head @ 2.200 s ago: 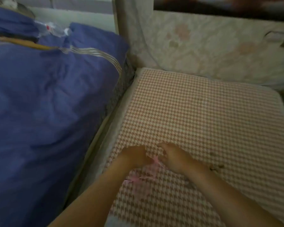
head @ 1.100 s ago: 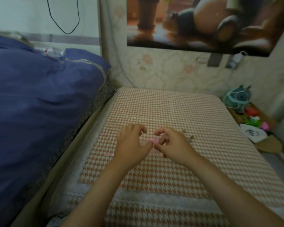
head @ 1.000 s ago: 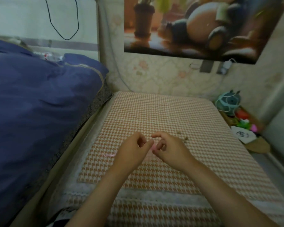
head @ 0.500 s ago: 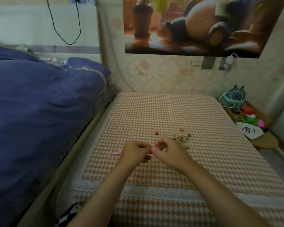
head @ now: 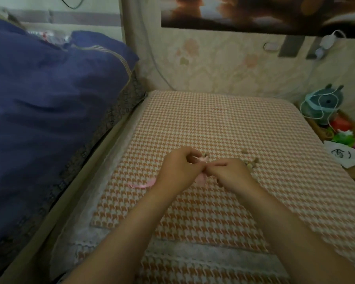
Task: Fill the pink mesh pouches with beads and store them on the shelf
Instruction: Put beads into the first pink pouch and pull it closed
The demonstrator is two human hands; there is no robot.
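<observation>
A small pink mesh pouch (head: 202,178) hangs between my two hands above the houndstooth cushion (head: 223,128). My left hand (head: 179,172) pinches its top edge with curled fingers. My right hand (head: 229,172) pinches the other side, fingertips meeting the left hand's. A pink ribbon (head: 143,184) from the pouch trails left onto the cushion. A small heap of tan beads (head: 251,163) lies on the cushion just behind my right hand, with a few loose ones nearby. Most of the pouch is hidden by my hands.
A dark blue duvet (head: 49,111) fills the left side. At the right edge a low shelf holds a teal plush (head: 322,103), a red item, green and pink toys and a white cloth (head: 344,155). A floral wall stands behind the cushion.
The view has dropped a little and moved closer. Both hands stay together on the pouch, now slightly further back, next to the beads. The ribbon still trails left.
</observation>
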